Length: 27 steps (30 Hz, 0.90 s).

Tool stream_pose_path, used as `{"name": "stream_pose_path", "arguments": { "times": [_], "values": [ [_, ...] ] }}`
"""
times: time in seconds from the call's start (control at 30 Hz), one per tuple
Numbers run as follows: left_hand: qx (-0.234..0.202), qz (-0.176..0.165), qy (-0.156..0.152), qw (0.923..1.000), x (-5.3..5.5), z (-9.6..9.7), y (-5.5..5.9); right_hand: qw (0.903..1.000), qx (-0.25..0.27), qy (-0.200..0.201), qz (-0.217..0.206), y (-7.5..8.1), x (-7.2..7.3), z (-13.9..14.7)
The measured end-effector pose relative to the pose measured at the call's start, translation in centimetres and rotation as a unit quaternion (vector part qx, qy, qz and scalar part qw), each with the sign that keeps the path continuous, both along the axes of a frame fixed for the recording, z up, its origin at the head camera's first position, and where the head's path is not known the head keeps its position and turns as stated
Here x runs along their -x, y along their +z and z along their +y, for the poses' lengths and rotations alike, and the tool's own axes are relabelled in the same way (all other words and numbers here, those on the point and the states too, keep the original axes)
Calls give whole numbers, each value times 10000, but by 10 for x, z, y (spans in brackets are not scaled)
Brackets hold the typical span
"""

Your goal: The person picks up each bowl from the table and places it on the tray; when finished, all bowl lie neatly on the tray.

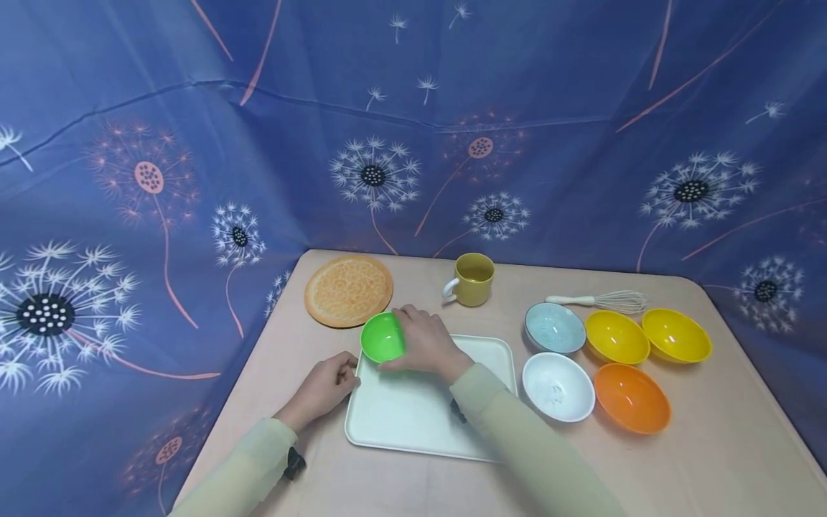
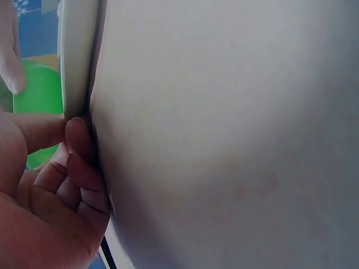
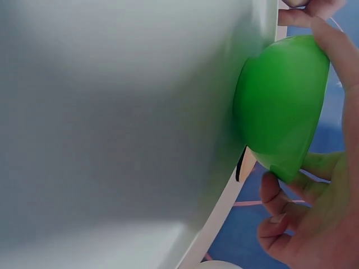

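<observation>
Grn bowl: [image 1: 380, 339] at far-L corner of white tray [image 1: 400, 413], covering that corner; base meets or nearly meets tray, can't tell if its weight is on it.
R hand: [image 1: 426, 341] part-curled, thumb & fingers gripping bowl rim; hides bowl's R side.
L hand: [image 1: 326, 384] fingers bent in, pinching tray's L rim; tips partly hidden there in head view.
R sleeve: [image 1: 523, 434] covers tray's near-R corner & part of its R edge.
L wrist view: bowl partly behind fingers; R hand cut off at frame edge.
Table: [image 1: 291, 345] near edge cut off; strip of tabletop btwn tray & L edge, L forearm across it.
Tray far edge: gap to yellow mug [image 1: 474, 283], white handle facing L.
Pizza-like disc: [image 1: 349, 291] just beyond bowl, v. close; can't tell if touching.
Tray R side: white bowl [image 1: 558, 388] just beside, marks inside unclear; lt-blue bowl [image 1: 554, 328] behind it.
Farther R: 2 yellow bowls [image 1: 617, 337], orange bowl [image 1: 632, 398] nearer; whisk [image 1: 620, 300] behind.
Backdrop: blue dandelion cloth [image 1: 549, 179] along table's far edge.
</observation>
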<state>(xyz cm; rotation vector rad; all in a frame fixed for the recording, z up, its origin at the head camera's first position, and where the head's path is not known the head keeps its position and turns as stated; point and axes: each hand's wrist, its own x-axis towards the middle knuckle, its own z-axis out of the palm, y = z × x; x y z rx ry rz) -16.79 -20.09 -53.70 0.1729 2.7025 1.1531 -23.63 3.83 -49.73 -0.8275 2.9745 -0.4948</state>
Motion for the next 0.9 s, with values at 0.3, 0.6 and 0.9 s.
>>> {"name": "stream_pose_path", "arguments": {
  "times": [0.3,0.6,0.9],
  "values": [
    [18,-51,12,10000,-1,2,3,9998,-119,-97,-138,4,-5,5],
    [-19,-46,82,10000,-4,3,3,9998,160,-119,17,37,-24,64],
    [-5,-36,45,10000,-6,4,4,9956,301,-771,432,65,-38,196]
  ]
}}
